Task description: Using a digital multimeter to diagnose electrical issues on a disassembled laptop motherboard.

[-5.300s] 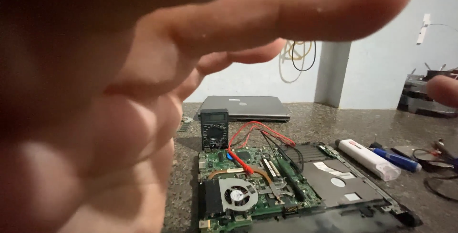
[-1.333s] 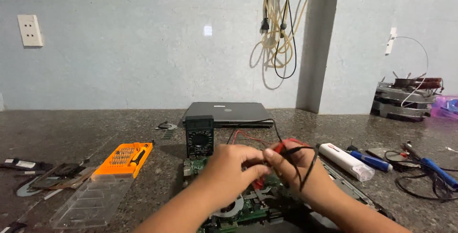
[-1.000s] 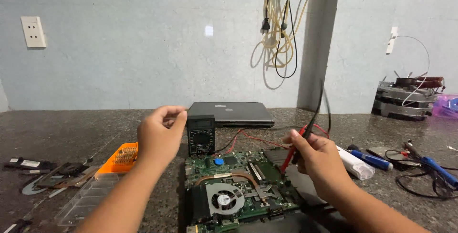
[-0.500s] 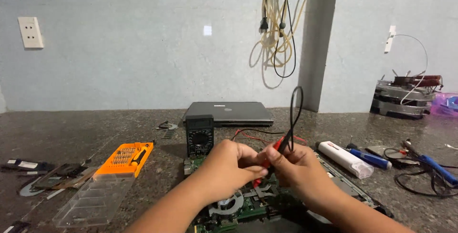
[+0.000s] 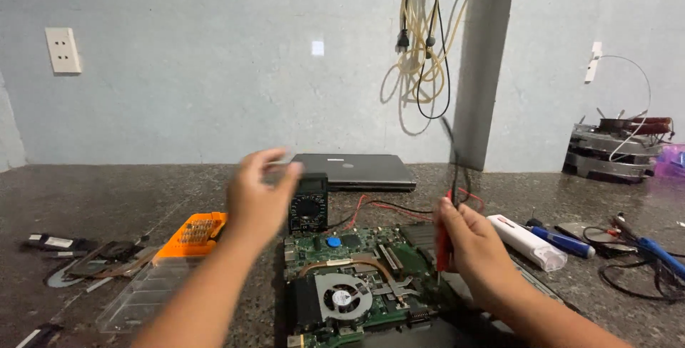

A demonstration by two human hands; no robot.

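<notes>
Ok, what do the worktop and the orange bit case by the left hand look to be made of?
Worktop: looks like polished granite or similar stone, dark and speckled with a faint sheen. Orange bit case: apparently moulded plastic, matte and evenly coloured, holding rows of small metallic-looking bits; a clear, see-through lid, probably plastic too, lies in front of it.

right hand point(image 5: 477, 248) grips red probe point(image 5: 444, 241) over motherboard point(image 5: 357, 284); left hand point(image 5: 260, 195) raised.

Two hands point(image 5: 260, 195), one motherboard point(image 5: 357, 277), perhaps two probes point(image 5: 444, 237)
</notes>
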